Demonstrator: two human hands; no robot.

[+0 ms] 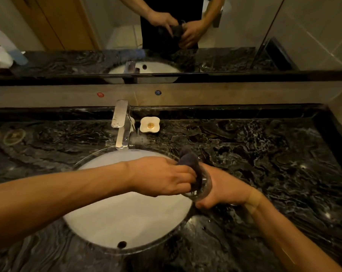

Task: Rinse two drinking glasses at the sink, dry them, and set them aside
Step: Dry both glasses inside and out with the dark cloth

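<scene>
A clear drinking glass [202, 188] lies tilted on its side over the right rim of the white sink [127, 218], its mouth toward the left. My right hand [223, 188] grips it from the right. My left hand [166, 176] holds a dark grey cloth [189, 160] and pushes it into the glass's mouth; part of the cloth bunches up above the rim. A second glass is not clearly visible.
A chrome tap [122, 124] stands behind the sink, with a white flower-shaped soap dish [149, 125] to its right. The black marble counter [274, 163] runs to both sides. Round coasters [14, 136] lie at far left. A mirror above reflects both hands.
</scene>
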